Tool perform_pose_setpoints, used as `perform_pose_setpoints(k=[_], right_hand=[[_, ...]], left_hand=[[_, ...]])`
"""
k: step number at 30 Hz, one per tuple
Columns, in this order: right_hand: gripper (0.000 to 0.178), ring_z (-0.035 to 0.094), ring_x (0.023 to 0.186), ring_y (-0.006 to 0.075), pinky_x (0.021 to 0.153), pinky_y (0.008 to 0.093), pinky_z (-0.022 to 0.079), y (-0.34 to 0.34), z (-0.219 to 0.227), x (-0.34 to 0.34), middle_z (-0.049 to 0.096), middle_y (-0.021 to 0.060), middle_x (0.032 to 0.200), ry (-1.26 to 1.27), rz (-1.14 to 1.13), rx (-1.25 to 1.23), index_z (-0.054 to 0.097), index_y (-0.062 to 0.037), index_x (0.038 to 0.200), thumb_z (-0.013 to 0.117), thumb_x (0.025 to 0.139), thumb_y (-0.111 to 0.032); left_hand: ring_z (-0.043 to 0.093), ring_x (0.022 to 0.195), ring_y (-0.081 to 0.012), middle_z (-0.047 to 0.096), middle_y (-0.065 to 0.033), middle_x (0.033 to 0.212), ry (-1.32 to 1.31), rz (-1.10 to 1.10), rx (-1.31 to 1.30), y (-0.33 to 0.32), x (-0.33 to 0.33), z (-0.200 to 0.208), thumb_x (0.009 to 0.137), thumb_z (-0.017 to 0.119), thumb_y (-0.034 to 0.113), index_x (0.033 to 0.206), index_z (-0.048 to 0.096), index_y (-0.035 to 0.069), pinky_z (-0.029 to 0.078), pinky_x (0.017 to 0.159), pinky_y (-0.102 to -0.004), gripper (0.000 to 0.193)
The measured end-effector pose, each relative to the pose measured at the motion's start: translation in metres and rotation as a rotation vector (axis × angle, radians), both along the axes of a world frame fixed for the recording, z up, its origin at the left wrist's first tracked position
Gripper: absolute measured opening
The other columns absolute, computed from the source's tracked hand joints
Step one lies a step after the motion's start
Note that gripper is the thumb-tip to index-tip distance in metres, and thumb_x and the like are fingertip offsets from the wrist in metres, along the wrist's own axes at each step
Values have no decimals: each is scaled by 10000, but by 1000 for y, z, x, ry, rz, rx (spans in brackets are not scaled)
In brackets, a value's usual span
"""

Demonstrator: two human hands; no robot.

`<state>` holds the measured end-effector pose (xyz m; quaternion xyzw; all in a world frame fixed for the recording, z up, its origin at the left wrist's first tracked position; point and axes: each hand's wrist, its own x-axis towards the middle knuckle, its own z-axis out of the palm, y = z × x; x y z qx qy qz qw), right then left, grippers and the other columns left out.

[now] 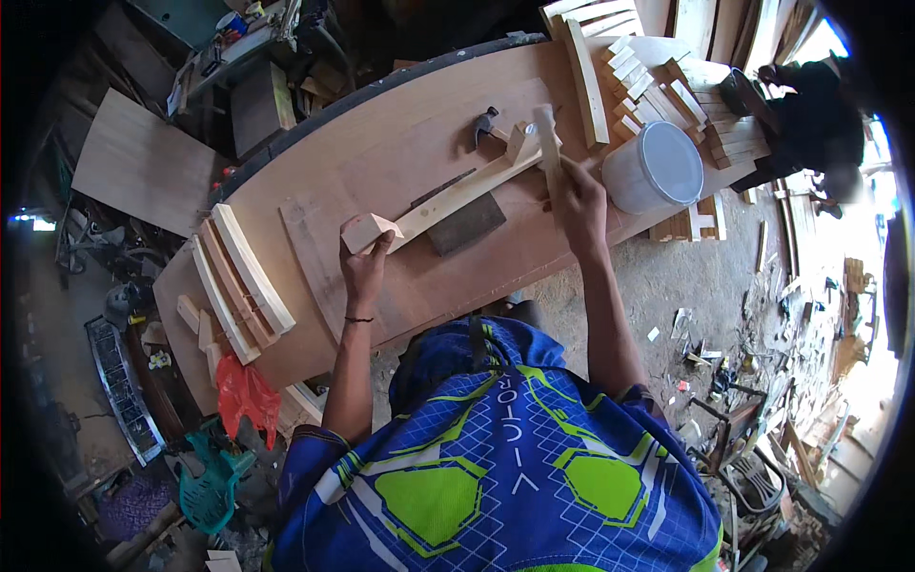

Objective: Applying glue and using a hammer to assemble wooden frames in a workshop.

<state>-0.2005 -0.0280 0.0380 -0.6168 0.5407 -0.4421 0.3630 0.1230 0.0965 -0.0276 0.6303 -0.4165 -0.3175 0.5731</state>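
Blown-out glare at right, dim left, curved edges, black corners

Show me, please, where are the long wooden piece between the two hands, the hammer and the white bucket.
Long wooden piece [467, 197]: head view, middle of its length.
Hammer [486, 122]: head view, its dark metal head.
White bucket [626, 179]: head view, its side wall.

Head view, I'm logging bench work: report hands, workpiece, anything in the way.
Left hand gripping left end of wooden rail. Right hand holding pale wooden strip by rail's right end. Hammer beyond rail, white bucket close right of right hand.
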Motion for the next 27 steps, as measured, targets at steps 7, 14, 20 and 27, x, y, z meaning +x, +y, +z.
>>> perform_pose_setpoints(k=[7, 14, 20, 27], right_hand=[[326, 595, 648, 86, 553, 271, 508, 17, -14, -8, 674, 40, 856, -267, -73, 470, 640, -3, 1284, 558, 1016, -170], [337, 676, 902, 319, 809, 395, 526, -1, 11, -8, 683, 152, 1020, 562, -242, -340, 685, -88, 1250, 601, 923, -73], [339, 631, 967, 298, 829, 417, 531, -4, 11, 13, 654, 103, 1040, 644, -95, -423, 713, -129, 1194, 600, 886, -45], [302, 634, 944, 313, 807, 416, 530, -10, 9, 9, 655, 107, 1037, 717, -184, -385, 719, -133, 1172, 602, 901, -68]], left_hand=[[637, 974, -180, 634, -92, 1089, -250, -33, -46, 0, 12, -13, 848, 829, 259, 1219, 531, 12, 547, 838, -325, 536], [621, 973, -188, 625, -78, 1069, -258, -111, -55, 1, 19, -14, 854, 817, 290, 1193, 549, 16, 528, 850, -334, 511], [614, 958, -201, 612, -79, 1050, -185, -147, -87, 1, 22, -13, 874, 793, 315, 1157, 549, 14, 520, 838, -348, 479], [618, 958, -187, 609, -75, 1050, -136, -209, -79, -2, 21, -13, 882, 786, 306, 1131, 555, 18, 526, 828, -324, 445]])
